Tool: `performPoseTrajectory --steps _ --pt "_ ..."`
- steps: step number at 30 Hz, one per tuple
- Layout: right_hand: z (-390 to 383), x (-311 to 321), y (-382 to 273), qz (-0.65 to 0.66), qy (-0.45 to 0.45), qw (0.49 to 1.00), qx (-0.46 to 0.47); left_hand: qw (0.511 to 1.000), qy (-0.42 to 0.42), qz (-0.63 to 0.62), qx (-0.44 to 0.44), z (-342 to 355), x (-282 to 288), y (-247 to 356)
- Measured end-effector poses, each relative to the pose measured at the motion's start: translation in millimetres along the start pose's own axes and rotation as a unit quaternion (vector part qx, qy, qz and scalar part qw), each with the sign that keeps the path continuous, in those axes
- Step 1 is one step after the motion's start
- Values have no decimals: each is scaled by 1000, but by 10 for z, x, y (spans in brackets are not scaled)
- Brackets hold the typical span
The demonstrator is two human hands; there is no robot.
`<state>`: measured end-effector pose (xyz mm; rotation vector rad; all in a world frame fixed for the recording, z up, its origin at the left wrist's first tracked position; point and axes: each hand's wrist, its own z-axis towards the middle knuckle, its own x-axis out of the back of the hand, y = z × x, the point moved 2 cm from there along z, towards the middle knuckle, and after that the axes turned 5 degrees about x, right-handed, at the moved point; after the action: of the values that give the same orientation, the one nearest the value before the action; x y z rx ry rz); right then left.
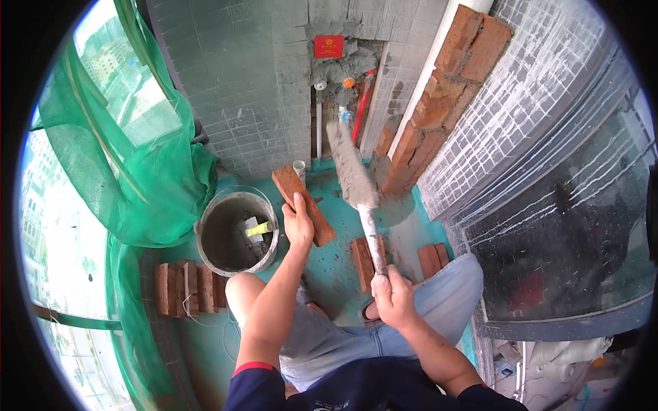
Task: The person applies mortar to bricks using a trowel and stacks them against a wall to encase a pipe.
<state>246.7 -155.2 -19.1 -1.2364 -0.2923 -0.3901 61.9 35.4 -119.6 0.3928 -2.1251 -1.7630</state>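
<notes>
My left hand (297,225) grips a long red brick (317,223), which slants beside the bucket, above the floor. The handle of a trowel (371,236) is wrapped in my right hand (393,297). Its long blade points away from me and is coated in grey mortar (353,168). Left of the brick stands a bucket (275,241) with grey mortar inside, and a tool with a yellow-green handle (259,229) rests in it. A narrow column of laid bricks (436,99) rises along the far right wall.
Loose bricks lie by my right foot (364,264) and by my right knee (430,259). More bricks (188,289) are stacked left of me. Green netting (147,185) hangs at the left. Pipes, one red (363,106), come out of the far wall. A dark glass panel (555,233) stands right.
</notes>
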Motion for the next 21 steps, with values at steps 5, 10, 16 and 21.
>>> performPoseTrajectory --steps 5,10,16,21 --pt "-75 -116 297 -64 5 997 42 999 25 32 -29 37 -139 91" --pt "-356 -123 639 -107 -25 991 -81 995 -33 27 94 257 -97 -41" --pt "-291 98 560 -32 -35 998 -49 862 -264 -208 378 152 -179 -329" --pt "-250 180 459 -120 -49 992 5 816 -326 -223 421 -119 -201 -404"
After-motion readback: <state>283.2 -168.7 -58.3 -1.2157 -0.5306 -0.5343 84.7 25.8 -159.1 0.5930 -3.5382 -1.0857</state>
